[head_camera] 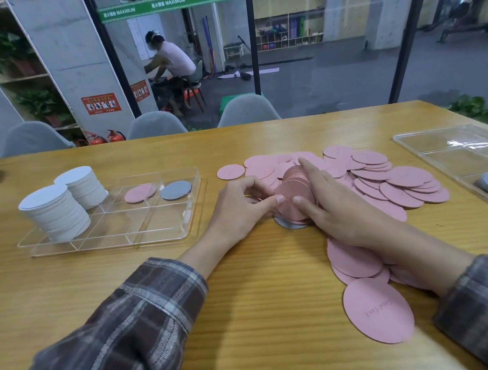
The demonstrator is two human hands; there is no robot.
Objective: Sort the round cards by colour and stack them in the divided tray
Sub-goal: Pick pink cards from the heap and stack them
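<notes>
Both hands meet at the table [271, 283] centre and grip one pink stack [296, 191], which is held on edge and tilted. The left hand [238, 211] has its fingers curled round the stack's left side, with the thumb tip pressed on the near face. The right hand [334, 208] clamps the right side: its index finger lies straight along the top edge and its thumb tip is on the near face, close to the left thumb. A grey card [286, 224] lies flat on the table under the stack. Loose pink cards [394, 181] lie overlapping behind and to the right of the hands, and more lie under the right forearm. The divided tray [193, 213] sits to the left, apart from the hands. Its two left compartments each hold a white stack, one far [81, 186] and one near [54, 216]. The far middle compartment holds a single pink card [140, 193], and the far right compartment holds a single grey disc [176, 190]. A second tray [434, 141] sits at the right table edge.
</notes>
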